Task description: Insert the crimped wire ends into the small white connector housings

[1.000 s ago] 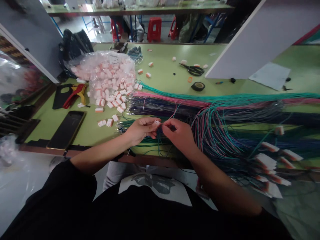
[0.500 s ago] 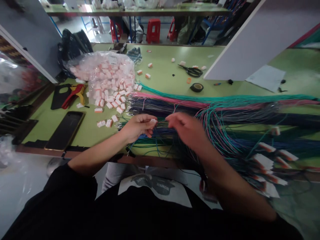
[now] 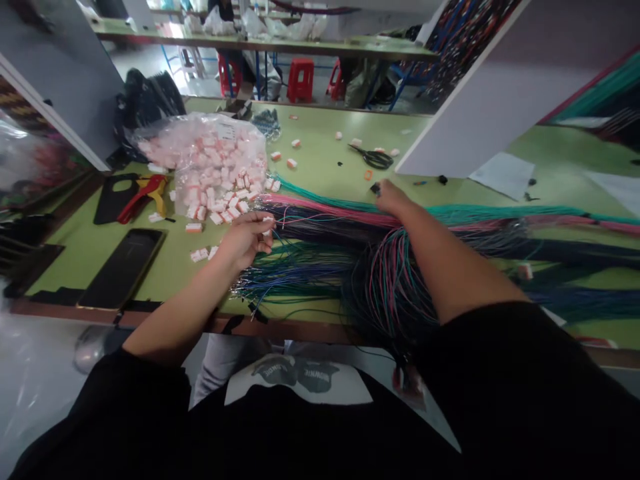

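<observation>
My left hand [image 3: 249, 239] pinches a small white connector [image 3: 269, 223] above the left ends of the wire bundles. My right hand [image 3: 393, 198] reaches past the pink and green wires [image 3: 325, 209], its fingers closed on the roll of black tape [image 3: 375, 189], of which only a small part shows. Left of my left hand, a clear plastic bag [image 3: 200, 143] spills white and orange connectors [image 3: 233, 212] onto the green table. Blue and dark green wires [image 3: 300, 270] lie below my hands, and a thick looped bundle [image 3: 390, 287] hangs near my right forearm.
Black scissors [image 3: 375, 158] lie beyond my right hand. Red and yellow pliers [image 3: 145, 195] and a dark phone [image 3: 123, 267] lie at the left. A grey partition [image 3: 460, 93] stands at the right, near white paper [image 3: 503, 177]. Red stools [image 3: 300, 80] stand behind.
My right hand has moved away from my left hand, forward to the black tape, and closed on it. My left hand has shifted left with the connector. The view has shifted slightly.
</observation>
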`<control>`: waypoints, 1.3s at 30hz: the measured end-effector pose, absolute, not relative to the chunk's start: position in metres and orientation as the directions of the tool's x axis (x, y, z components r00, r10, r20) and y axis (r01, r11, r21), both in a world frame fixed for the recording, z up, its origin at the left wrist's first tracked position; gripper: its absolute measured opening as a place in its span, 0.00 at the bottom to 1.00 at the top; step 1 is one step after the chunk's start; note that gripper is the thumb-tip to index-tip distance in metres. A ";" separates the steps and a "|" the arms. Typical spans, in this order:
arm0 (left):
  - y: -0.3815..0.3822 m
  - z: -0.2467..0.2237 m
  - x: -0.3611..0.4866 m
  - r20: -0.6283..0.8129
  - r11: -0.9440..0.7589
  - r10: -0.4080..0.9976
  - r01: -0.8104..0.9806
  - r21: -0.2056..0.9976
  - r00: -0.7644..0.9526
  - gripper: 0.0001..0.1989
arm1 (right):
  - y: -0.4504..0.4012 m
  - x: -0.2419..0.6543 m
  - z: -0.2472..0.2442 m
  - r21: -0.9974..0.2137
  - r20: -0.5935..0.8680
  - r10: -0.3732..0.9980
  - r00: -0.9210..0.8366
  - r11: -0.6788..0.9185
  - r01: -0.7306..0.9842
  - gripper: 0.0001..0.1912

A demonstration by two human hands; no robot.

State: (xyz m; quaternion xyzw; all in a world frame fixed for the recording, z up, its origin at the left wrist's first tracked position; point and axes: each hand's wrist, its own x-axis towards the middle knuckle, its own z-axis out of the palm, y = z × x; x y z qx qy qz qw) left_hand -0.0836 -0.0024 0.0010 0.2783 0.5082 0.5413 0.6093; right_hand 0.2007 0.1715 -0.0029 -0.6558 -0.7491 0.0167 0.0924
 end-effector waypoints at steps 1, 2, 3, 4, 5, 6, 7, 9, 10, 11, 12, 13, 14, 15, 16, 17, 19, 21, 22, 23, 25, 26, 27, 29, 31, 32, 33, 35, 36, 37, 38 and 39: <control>-0.001 0.001 -0.084 -0.336 0.272 0.936 -0.389 0.880 -0.106 0.05 | 0.171 0.198 -0.003 -0.129 0.108 0.988 -0.106 0.120 0.984 0.19; 0.000 0.002 -0.084 -0.347 0.277 0.931 -0.403 0.872 -0.110 0.05 | 0.168 0.195 -0.001 -0.116 0.116 0.988 -0.100 0.113 0.987 0.21; 0.000 0.002 -0.083 -0.351 0.275 0.929 -0.419 0.865 -0.116 0.05 | 0.163 0.192 0.002 -0.107 0.134 0.985 -0.112 0.127 0.986 0.22; 0.000 0.001 -0.083 -0.351 0.267 0.928 -0.435 0.860 -0.125 0.05 | 0.156 0.188 0.006 -0.099 0.146 0.978 -0.152 0.167 0.981 0.22; 0.000 0.001 -0.082 -0.350 0.258 0.927 -0.449 0.856 -0.135 0.06 | 0.147 0.185 0.010 -0.090 0.135 0.967 -0.215 0.228 0.969 0.20; 0.000 0.000 -0.081 -0.350 0.250 0.926 -0.461 0.852 -0.144 0.06 | 0.136 0.181 0.013 -0.079 0.094 0.950 -0.298 0.305 0.949 0.17; 0.000 0.000 -0.080 -0.352 0.246 0.924 -0.470 0.848 -0.152 0.06 | 0.125 0.176 0.015 -0.062 0.020 0.924 -0.382 0.383 0.922 0.13; 0.000 -0.001 -0.079 -0.359 0.243 0.919 -0.482 0.842 -0.165 0.07 | 0.105 0.167 0.013 0.012 -0.126 0.867 -0.481 0.486 0.874 0.10; 0.000 -0.002 -0.079 -0.361 0.243 0.917 -0.486 0.839 -0.166 0.07 | 0.097 0.163 0.010 0.066 -0.163 0.855 -0.492 0.507 0.859 0.10; 0.001 -0.002 -0.079 -0.362 0.243 0.918 -0.490 0.837 -0.164 0.07 | 0.090 0.158 0.006 0.119 -0.172 0.856 -0.487 0.509 0.853 0.10; 0.001 -0.002 -0.080 -0.362 0.243 0.918 -0.494 0.835 -0.160 0.07 | 0.085 0.155 0.002 0.161 -0.165 0.865 -0.474 0.498 0.852 0.11; 0.001 -0.002 -0.080 -0.361 0.243 0.920 -0.496 0.834 -0.156 0.07 | 0.082 0.152 -0.002 0.184 -0.152 0.874 -0.462 0.484 0.855 0.12; 0.001 -0.003 -0.080 -0.359 0.244 0.921 -0.497 0.833 -0.151 0.07 | 0.081 0.150 -0.005 0.191 -0.141 0.879 -0.455 0.475 0.859 0.12; 0.001 -0.003 -0.081 -0.356 0.242 0.923 -0.497 0.833 -0.146 0.07 | 0.081 0.149 -0.007 0.188 -0.136 0.882 -0.452 0.471 0.862 0.13; 0.002 -0.003 -0.081 -0.351 0.239 0.925 -0.498 0.834 -0.144 0.07 | 0.081 0.149 -0.008 0.179 -0.134 0.883 -0.449 0.467 0.866 0.12; 0.002 -0.003 -0.081 -0.347 0.237 0.927 -0.498 0.835 -0.141 0.07 | 0.083 0.150 -0.008 0.171 -0.130 0.885 -0.446 0.463 0.870 0.12; 0.002 -0.003 -0.081 -0.347 0.237 0.927 -0.497 0.835 -0.141 0.07 | 0.087 0.155 -0.006 0.150 -0.129 0.885 -0.448 0.464 0.873 0.10; 0.002 -0.003 -0.080 -0.352 0.240 0.925 -0.496 0.835 -0.145 0.07 | 0.093 0.164 -0.004 0.027 -0.106 0.887 -0.449 0.454 0.891 0.07; 0.002 -0.003 -0.080 -0.355 0.244 0.924 -0.494 0.835 -0.144 0.08 | 0.096 0.170 -0.003 -0.083 -0.081 0.896 -0.437 0.431 0.899 0.05; 0.002 -0.003 -0.080 -0.356 0.246 0.923 -0.493 0.835 -0.144 0.08 | 0.099 0.176 -0.003 -0.204 -0.054 0.907 -0.417 0.399 0.894 0.03; 0.002 -0.003 -0.079 -0.352 0.245 0.926 -0.491 0.836 -0.137 0.08 | 0.102 0.187 -0.002 -0.393 -0.015 0.930 -0.368 0.333 0.857 0.02; 0.002 -0.003 -0.079 -0.352 0.246 0.927 -0.491 0.836 -0.134 0.08 | 0.102 0.191 -0.002 -0.440 -0.007 0.939 -0.343 0.305 0.845 0.02; 0.002 -0.003 -0.079 -0.353 0.247 0.926 -0.492 0.835 -0.134 0.08 | 0.102 0.194 -0.002 -0.474 -0.003 0.948 -0.318 0.278 0.835 0.03; 0.002 -0.004 -0.077 -0.358 0.250 0.924 -0.497 0.831 -0.135 0.08 | 0.097 0.194 -0.002 -0.535 -0.003 0.955 -0.297 0.249 0.807 0.07; 0.002 -0.005 -0.076 -0.368 0.260 0.921 -0.504 0.824 -0.127 0.08 | 0.089 0.190 -0.001 -0.523 -0.005 0.930 -0.368 0.311 0.793 0.10; 0.002 -0.007 -0.076 -0.373 0.266 0.920 -0.510 0.818 -0.119 0.08 | 0.085 0.187 0.000 -0.485 -0.015 0.899 -0.437 0.375 0.790 0.11; 0.002 -0.008 -0.075 -0.378 0.273 0.919 -0.517 0.811 -0.108 0.08 | 0.082 0.186 0.002 -0.444 -0.038 0.859 -0.511 0.443 0.779 0.10; 0.003 -0.011 -0.075 -0.391 0.290 0.916 -0.529 0.798 -0.087 0.07 | 0.078 0.191 0.006 -0.481 -0.065 0.810 -0.583 0.486 0.730 0.09; 0.003 -0.012 -0.074 -0.394 0.296 0.916 -0.532 0.793 -0.078 0.07 | 0.077 0.196 0.009 -0.577 -0.030 0.820 -0.571 0.452 0.680 0.10; 0.003 -0.013 -0.074 -0.395 0.299 0.916 -0.532 0.792 -0.073 0.08 | 0.077 0.204 0.013 -0.681 0.028 0.846 -0.533 0.406 0.609 0.12; 0.003 -0.013 -0.074 -0.393 0.300 0.917 -0.532 0.792 -0.068 0.08 | 0.078 0.213 0.016 -0.785 0.102 0.877 -0.469 0.360 0.504 0.14; 0.004 -0.013 -0.074 -0.392 0.300 0.918 -0.532 0.792 -0.066 0.08 | 0.079 0.220 0.020 -0.858 0.170 0.900 -0.401 0.335 0.389 0.17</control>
